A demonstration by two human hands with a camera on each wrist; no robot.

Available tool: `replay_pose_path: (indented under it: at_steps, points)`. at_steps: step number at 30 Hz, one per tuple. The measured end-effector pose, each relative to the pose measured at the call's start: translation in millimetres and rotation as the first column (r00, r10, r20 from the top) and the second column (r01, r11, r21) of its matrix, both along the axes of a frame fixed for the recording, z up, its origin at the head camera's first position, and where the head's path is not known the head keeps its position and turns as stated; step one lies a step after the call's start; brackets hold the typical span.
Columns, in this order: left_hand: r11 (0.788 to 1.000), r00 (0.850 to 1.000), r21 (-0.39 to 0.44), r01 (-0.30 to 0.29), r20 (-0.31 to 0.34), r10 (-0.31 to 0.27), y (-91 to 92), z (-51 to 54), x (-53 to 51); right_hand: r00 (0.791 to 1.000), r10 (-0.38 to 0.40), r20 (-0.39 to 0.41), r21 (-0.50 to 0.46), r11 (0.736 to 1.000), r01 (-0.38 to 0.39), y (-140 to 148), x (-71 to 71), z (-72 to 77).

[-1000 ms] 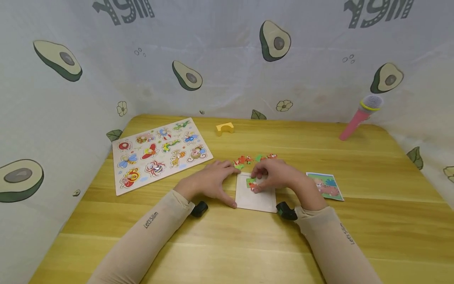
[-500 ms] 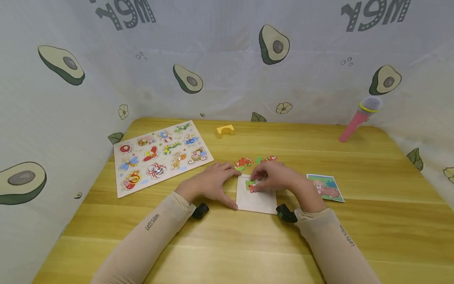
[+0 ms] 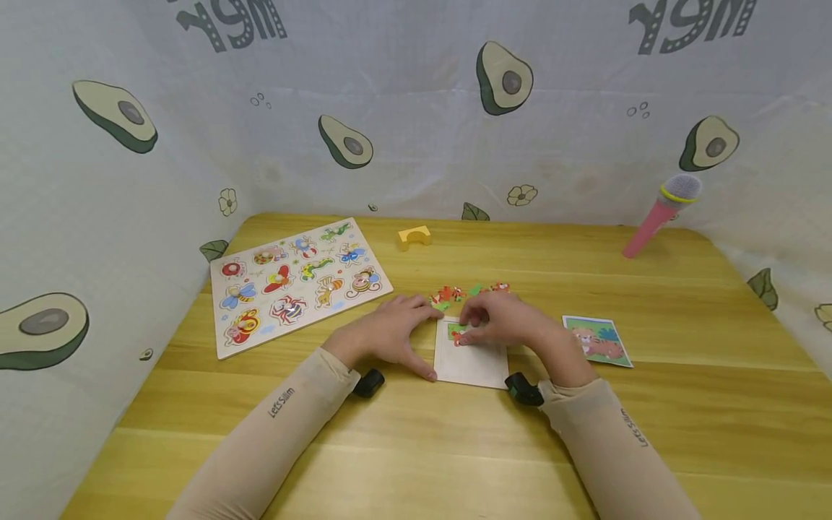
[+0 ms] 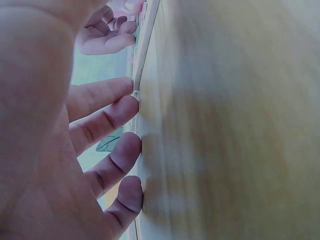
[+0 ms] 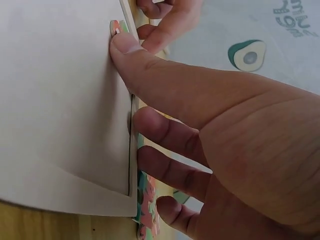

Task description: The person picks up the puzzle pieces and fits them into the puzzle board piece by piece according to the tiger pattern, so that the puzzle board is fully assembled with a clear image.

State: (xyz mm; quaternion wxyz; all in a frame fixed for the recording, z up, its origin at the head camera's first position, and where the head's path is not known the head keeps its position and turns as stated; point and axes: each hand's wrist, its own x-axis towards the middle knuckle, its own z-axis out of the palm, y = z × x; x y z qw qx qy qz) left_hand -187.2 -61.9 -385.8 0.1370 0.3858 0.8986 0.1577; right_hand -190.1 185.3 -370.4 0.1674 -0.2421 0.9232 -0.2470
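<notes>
A white puzzle tray (image 3: 471, 367) lies on the table in front of me. My left hand (image 3: 386, 332) rests at its left side, thumb at the near corner, the other fingers loosely spread; in the left wrist view, the fingertips (image 4: 131, 150) touch the table. My right hand (image 3: 513, 321) holds a small green-and-red puzzle piece (image 3: 454, 332) at the tray's upper left. In the right wrist view, the thumb (image 5: 127, 47) lies on the puzzle piece (image 5: 116, 27), and the index finger is mostly hidden. Several loose puzzle pieces (image 3: 448, 294) lie beyond the tray.
A wooden insect peg puzzle (image 3: 300, 289) lies at the left. A yellow arch block (image 3: 414, 237) stands at the back. To the right are a picture card (image 3: 598, 341) and, farther back, a pink toy microphone (image 3: 659, 217). An avocado-print curtain (image 3: 416, 108) hangs behind.
My right hand has shifted the puzzle piece slightly left toward the tray's upper left corner. The left hand keeps its place at the tray's side.
</notes>
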Motion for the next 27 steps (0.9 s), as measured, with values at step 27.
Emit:
replay_pose_path:
  at_steps: [27]
  points:
    - [0.999,1.0,0.046,-0.015,0.025,0.014,-0.1,-1.4,-0.4,0.999,-0.027,-0.037,-0.033,0.999,0.026,-6.7,0.4,-6.5]
